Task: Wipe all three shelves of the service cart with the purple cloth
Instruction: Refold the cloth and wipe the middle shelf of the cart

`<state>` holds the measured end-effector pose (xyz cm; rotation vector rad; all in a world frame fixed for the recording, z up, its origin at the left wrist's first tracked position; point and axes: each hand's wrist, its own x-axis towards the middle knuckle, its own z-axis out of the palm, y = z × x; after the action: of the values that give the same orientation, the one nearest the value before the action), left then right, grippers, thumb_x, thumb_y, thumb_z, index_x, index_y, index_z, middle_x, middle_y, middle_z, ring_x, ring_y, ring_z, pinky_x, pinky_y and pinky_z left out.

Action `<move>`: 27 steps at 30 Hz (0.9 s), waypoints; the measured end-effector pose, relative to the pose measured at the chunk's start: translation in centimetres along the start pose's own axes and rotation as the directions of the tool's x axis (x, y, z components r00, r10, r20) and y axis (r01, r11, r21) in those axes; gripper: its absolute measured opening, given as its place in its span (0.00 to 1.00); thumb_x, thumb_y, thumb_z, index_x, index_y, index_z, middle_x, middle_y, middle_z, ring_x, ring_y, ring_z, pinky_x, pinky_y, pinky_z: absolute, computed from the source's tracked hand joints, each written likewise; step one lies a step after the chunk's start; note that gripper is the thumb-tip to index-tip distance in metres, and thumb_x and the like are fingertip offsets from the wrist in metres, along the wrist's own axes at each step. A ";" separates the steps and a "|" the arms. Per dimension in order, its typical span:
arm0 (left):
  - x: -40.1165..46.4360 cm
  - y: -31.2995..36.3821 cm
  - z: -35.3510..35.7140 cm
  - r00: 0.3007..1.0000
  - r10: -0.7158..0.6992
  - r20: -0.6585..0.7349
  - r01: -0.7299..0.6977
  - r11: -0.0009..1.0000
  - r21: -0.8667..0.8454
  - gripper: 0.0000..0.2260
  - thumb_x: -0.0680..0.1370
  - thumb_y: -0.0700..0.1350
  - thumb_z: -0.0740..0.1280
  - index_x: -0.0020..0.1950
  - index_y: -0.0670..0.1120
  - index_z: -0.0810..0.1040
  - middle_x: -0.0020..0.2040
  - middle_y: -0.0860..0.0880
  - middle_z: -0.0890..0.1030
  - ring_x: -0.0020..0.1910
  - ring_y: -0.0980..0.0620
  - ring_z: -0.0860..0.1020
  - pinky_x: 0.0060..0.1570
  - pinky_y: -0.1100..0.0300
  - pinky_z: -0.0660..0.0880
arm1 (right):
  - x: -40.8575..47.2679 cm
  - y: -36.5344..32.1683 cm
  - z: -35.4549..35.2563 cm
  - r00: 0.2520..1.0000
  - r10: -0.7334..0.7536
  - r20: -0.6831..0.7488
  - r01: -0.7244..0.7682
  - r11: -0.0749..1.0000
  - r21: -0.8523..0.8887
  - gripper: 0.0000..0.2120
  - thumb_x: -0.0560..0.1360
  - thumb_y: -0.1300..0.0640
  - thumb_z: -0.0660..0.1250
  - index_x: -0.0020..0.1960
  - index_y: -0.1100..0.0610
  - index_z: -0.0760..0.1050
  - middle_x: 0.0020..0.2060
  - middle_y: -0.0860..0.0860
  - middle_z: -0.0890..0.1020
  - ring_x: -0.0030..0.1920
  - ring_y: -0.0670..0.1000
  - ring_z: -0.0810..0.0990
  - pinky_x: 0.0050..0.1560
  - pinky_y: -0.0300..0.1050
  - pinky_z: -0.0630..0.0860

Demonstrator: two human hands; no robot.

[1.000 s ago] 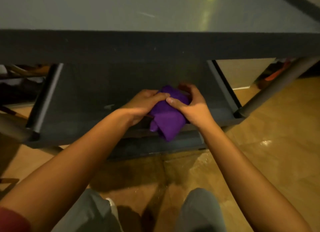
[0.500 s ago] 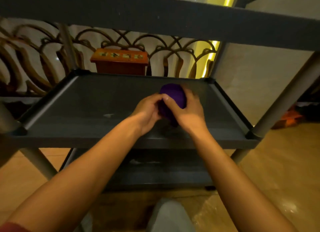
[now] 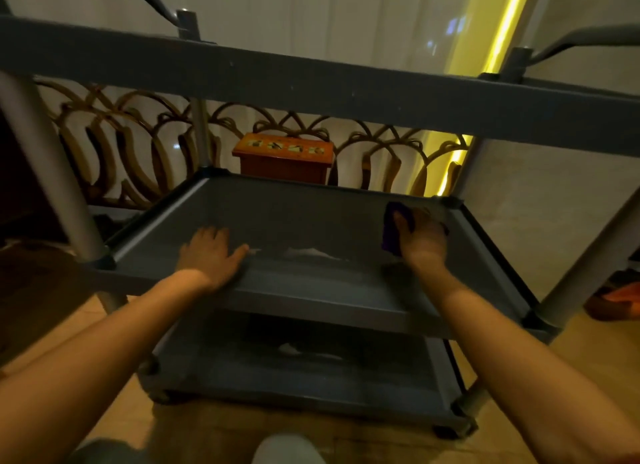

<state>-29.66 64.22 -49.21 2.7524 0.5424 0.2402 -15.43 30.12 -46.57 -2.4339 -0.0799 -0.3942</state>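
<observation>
A dark grey service cart stands before me with three shelves: the top shelf's front rim [image 3: 311, 79], the middle shelf [image 3: 294, 221] and the bottom shelf [image 3: 311, 370]. My right hand [image 3: 420, 240] presses the bunched purple cloth [image 3: 393, 231] onto the far right part of the middle shelf. Most of the cloth is hidden under my fingers. My left hand [image 3: 207, 254] lies flat, fingers spread, on the middle shelf near its front left edge and holds nothing. Pale smears show on the middle and bottom shelves.
Grey posts [image 3: 45, 172] carry the shelves at the corners, and cart handles curve up at the top. Behind the cart are a curly brown metal railing [image 3: 114, 144], an orange wooden box [image 3: 284, 158] and a yellow light strip [image 3: 498, 54]. My knees show below on the wooden floor.
My hands have parted: the right one carried the cloth to the far right of the middle shelf, the left let go and settled flat at the left. My view has risen and widened.
</observation>
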 end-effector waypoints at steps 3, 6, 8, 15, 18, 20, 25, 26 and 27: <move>0.4 -1.2 1.5 0.982 -0.079 0.173 0.054 0.988 0.147 0.39 0.79 0.68 0.53 0.82 0.45 0.53 0.82 0.41 0.54 0.81 0.38 0.50 0.77 0.37 0.52 | -1.7 0.2 4.4 0.928 0.046 0.369 0.072 0.951 -0.301 0.29 0.81 0.33 0.51 0.75 0.47 0.69 0.76 0.55 0.69 0.77 0.62 0.63 0.75 0.71 0.56; 0.6 -1.8 2.0 0.977 -0.051 0.206 0.026 0.992 0.126 0.42 0.77 0.71 0.52 0.82 0.45 0.51 0.83 0.42 0.54 0.81 0.38 0.50 0.77 0.37 0.52 | -1.7 1.0 5.1 0.911 0.080 0.405 0.091 0.918 -0.385 0.32 0.79 0.29 0.47 0.75 0.44 0.68 0.78 0.55 0.65 0.79 0.63 0.58 0.76 0.72 0.52; 1.3 -2.9 0.8 0.978 -0.042 0.206 0.010 0.988 0.153 0.44 0.75 0.74 0.53 0.82 0.47 0.51 0.83 0.42 0.54 0.81 0.38 0.51 0.77 0.37 0.52 | -0.3 1.7 3.9 0.933 0.102 0.346 0.067 0.893 -0.445 0.29 0.79 0.31 0.50 0.73 0.43 0.69 0.75 0.55 0.69 0.75 0.63 0.65 0.73 0.72 0.59; 3.0 -10.0 -0.4 0.952 -0.151 0.267 0.061 0.946 0.317 0.43 0.74 0.75 0.52 0.82 0.51 0.50 0.83 0.46 0.51 0.82 0.42 0.50 0.78 0.39 0.49 | 0.2 2.3 5.9 0.874 0.175 0.454 0.028 0.913 -0.407 0.44 0.71 0.22 0.54 0.81 0.42 0.52 0.83 0.57 0.52 0.80 0.66 0.51 0.77 0.69 0.49; 3.6 -10.9 0.7 0.949 -0.154 0.276 0.065 0.949 0.307 0.43 0.74 0.76 0.48 0.82 0.53 0.47 0.84 0.47 0.48 0.82 0.43 0.48 0.77 0.39 0.47 | -0.5 -0.1 9.1 0.902 0.116 0.415 0.067 0.914 -0.400 0.33 0.79 0.34 0.56 0.80 0.45 0.58 0.82 0.57 0.57 0.80 0.65 0.53 0.78 0.66 0.52; 3.9 -11.4 1.0 0.954 -0.146 0.264 0.053 0.942 0.331 0.44 0.73 0.77 0.45 0.82 0.53 0.46 0.84 0.47 0.48 0.82 0.43 0.48 0.77 0.39 0.47 | -0.9 -3.6 11.7 0.908 0.036 0.417 0.124 0.929 -0.350 0.27 0.82 0.41 0.55 0.78 0.47 0.63 0.80 0.56 0.62 0.79 0.64 0.57 0.78 0.63 0.55; 3.1 -11.7 1.2 0.988 -0.088 0.128 0.056 0.971 0.231 0.38 0.76 0.71 0.44 0.82 0.53 0.48 0.82 0.45 0.57 0.80 0.43 0.57 0.76 0.42 0.54 | -5.1 -17.0 20.3 0.758 -0.229 0.610 0.408 0.897 -0.170 0.25 0.82 0.44 0.53 0.78 0.45 0.63 0.80 0.54 0.61 0.79 0.62 0.56 0.78 0.63 0.53; 2.3 -11.6 1.2 0.999 -0.041 0.029 0.035 0.982 0.187 0.36 0.78 0.67 0.46 0.82 0.51 0.52 0.81 0.44 0.62 0.78 0.43 0.61 0.75 0.43 0.58 | -5.7 -18.6 20.9 0.733 -0.231 0.640 0.416 0.896 -0.154 0.25 0.82 0.44 0.53 0.79 0.45 0.61 0.81 0.54 0.59 0.80 0.62 0.54 0.79 0.64 0.50; 1.3 -11.8 1.1 0.998 -0.005 -0.070 0.017 0.985 0.171 0.34 0.79 0.64 0.48 0.81 0.49 0.55 0.79 0.43 0.65 0.78 0.42 0.63 0.75 0.43 0.59 | -5.9 -19.5 21.2 0.720 -0.243 0.650 0.429 0.892 -0.141 0.25 0.82 0.45 0.53 0.79 0.45 0.61 0.81 0.54 0.59 0.80 0.62 0.54 0.78 0.65 0.51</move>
<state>-32.25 74.78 -54.22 2.9155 0.6232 0.3008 -18.63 58.86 -52.10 -2.7367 -0.8268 0.2907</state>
